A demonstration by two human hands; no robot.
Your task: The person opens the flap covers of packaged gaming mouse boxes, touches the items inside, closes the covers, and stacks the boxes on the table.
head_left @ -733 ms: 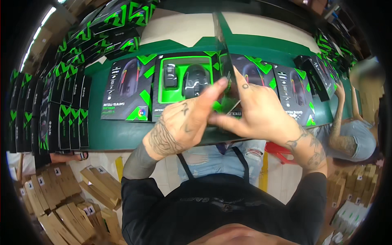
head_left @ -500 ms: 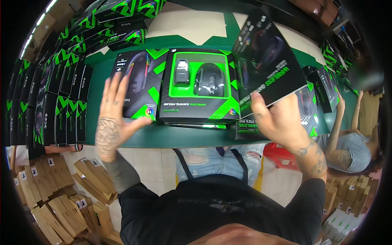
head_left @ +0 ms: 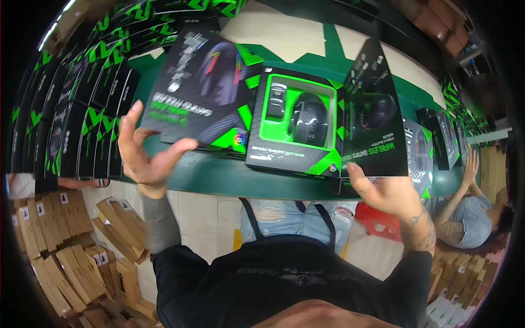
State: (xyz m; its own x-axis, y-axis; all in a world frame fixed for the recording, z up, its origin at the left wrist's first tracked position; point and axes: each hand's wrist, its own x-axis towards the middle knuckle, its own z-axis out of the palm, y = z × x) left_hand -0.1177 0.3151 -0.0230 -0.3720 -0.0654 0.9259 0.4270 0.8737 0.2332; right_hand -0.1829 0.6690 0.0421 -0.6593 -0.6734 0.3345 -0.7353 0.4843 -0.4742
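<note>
A black and green gaming mouse box point(head_left: 298, 164) lies on the table, its green-framed window showing a dark mouse point(head_left: 309, 117) and a small black piece point(head_left: 277, 101). Along its right side a printed cover flap point(head_left: 377, 128) stands up, its lower edge pinched in my right hand point(head_left: 385, 191), thumb in front. To the left, a printed panel point(head_left: 180, 112) with a mouse picture lies tilted against the box; I cannot tell whether it is attached. My left hand point(head_left: 150, 158) is at that panel's lower left corner, fingers apart, thumb close to the bottom edge.
Similar boxes point(head_left: 101, 115) are stacked high on the left and at the back; more point(head_left: 418, 153) stand to the right on the green table point(head_left: 219, 177). Brown cartons point(head_left: 82, 273) cover the floor at left. A red stool point(head_left: 377, 221) and another person point(head_left: 473, 218) are at right.
The left panel has tilted up and now leans over the box's side, while my left hand has slid off its face to the corner. Box and right flap have shifted right, the flap more upright.
</note>
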